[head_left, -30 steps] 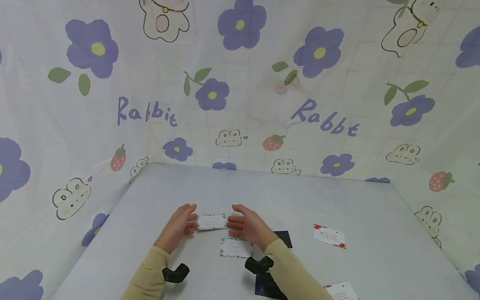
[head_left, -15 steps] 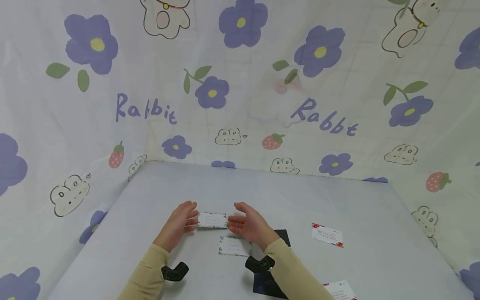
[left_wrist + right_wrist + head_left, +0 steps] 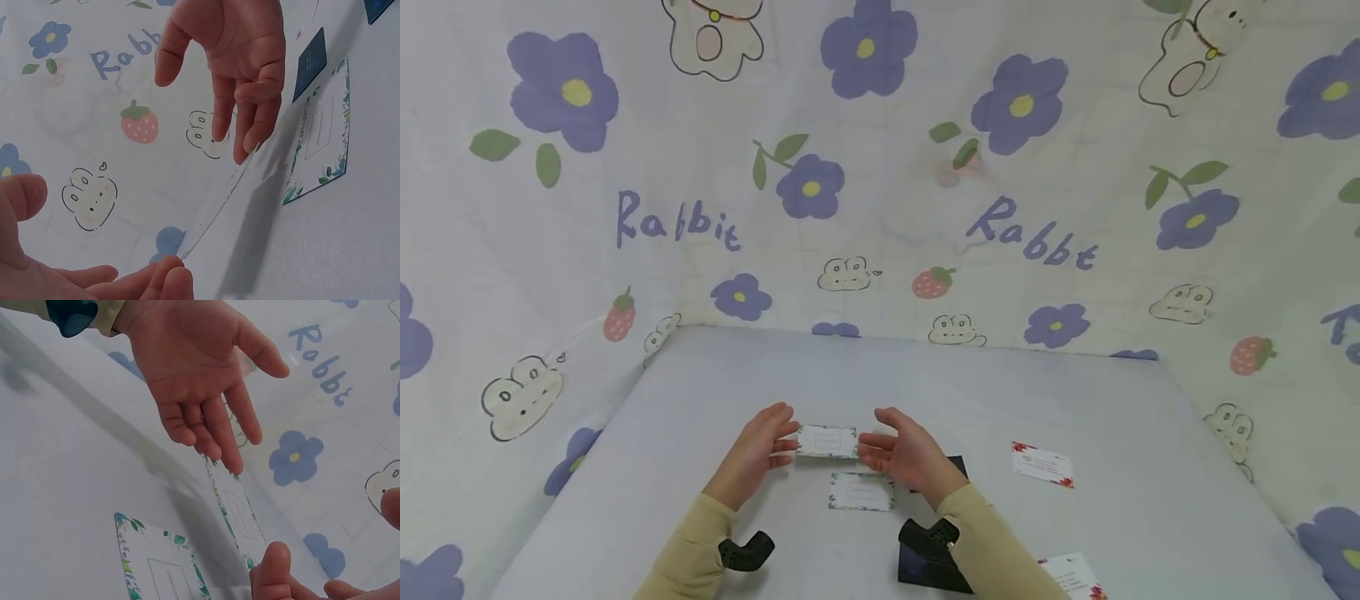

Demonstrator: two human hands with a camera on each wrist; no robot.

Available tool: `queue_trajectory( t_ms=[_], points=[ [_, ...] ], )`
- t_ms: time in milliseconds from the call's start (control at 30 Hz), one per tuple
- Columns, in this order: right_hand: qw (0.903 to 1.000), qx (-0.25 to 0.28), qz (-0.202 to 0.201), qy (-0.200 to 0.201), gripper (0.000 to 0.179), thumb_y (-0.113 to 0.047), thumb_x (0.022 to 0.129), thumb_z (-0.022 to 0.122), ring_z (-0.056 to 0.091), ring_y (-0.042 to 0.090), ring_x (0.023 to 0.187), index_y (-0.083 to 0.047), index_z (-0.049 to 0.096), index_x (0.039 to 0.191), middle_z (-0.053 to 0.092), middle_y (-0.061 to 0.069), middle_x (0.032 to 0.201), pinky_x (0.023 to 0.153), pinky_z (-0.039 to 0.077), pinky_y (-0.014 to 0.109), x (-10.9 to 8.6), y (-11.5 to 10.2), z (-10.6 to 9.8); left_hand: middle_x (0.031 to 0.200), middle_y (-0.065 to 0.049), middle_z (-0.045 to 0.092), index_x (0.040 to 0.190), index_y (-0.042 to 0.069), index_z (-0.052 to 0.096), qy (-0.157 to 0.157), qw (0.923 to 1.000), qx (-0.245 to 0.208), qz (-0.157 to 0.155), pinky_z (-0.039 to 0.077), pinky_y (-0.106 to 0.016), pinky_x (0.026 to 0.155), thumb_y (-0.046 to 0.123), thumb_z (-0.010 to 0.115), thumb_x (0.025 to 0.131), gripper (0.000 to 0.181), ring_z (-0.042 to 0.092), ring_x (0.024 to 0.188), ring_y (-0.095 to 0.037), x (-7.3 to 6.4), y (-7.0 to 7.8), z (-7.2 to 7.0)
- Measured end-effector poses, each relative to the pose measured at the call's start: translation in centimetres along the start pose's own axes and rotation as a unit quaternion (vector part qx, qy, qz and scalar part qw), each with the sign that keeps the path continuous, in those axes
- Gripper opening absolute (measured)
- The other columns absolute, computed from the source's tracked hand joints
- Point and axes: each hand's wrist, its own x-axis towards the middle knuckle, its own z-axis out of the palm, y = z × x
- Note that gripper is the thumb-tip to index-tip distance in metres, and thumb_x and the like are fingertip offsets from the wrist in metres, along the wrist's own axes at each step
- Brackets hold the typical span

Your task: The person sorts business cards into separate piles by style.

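Between the fingertips of both hands, a white business card with a leafy green border [image 3: 827, 442] stands tilted above the tabletop. My left hand [image 3: 754, 454] touches its left short edge with outstretched fingers. At the opposite edge, the fingertips of my right hand [image 3: 913, 457] press against it. Both thumbs point up, away from the card. In the left wrist view the card appears nearly edge-on [image 3: 219, 203]. A matching leafy card [image 3: 861, 492] lies flat just nearer to me, left of my right wrist.
Under my right forearm lies a dark card [image 3: 928, 571], and another dark card [image 3: 959, 468] is partly hidden behind my right hand. Two white cards with red flowers, one farther [image 3: 1043, 464] and one nearer [image 3: 1071, 575], lie to the right. A patterned curtain [image 3: 880, 225] encloses the white table.
The view shifts slightly to the right. Both hands keep the card between their fingertips, and it tilts up a little more toward me. The other cards stay put on the table.
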Motion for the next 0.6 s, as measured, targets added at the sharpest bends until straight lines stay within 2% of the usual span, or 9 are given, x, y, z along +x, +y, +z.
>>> queue_trajectory(
  t_ms=[200,433,600],
  points=[
    [0.9999,0.002,-0.010,0.004,0.070,-0.031,0.105,0.049,0.047,0.045,0.135,-0.008,0.015,0.162,0.038,0.039,0.152,0.098,0.051,0.034,-1.2,-0.1,-0.6,0.155,-0.031,0.040,0.159,-0.001,0.021,-0.015,0.9998,0.000,0.010,0.048,-0.028,0.083,0.036,0.044,0.107,0.068,0.057,0.105,-0.019,-0.4,0.1,0.8],
    [0.9997,-0.013,-0.012,0.016,0.069,-0.031,0.106,0.047,0.055,0.038,0.124,-0.005,0.014,0.161,0.042,0.038,0.150,0.087,0.053,0.029,-2.3,0.2,-1.5,0.154,-0.031,0.042,0.160,-0.001,0.021,-0.023,0.9996,-0.007,0.012,0.048,-0.028,0.084,0.035,0.043,0.108,0.066,0.059,0.102,-0.018,-0.7,-0.1,1.7],
    [0.9995,-0.020,-0.012,0.023,0.070,-0.033,0.106,0.047,0.056,0.037,0.124,-0.008,0.013,0.161,0.043,0.035,0.151,0.083,0.053,0.026,-3.1,0.2,-2.1,0.154,-0.030,0.042,0.160,0.000,0.021,-0.036,0.9991,-0.009,0.019,0.048,-0.030,0.086,0.035,0.043,0.108,0.067,0.059,0.105,-0.019,-1.0,-0.1,2.2]
  ],
)
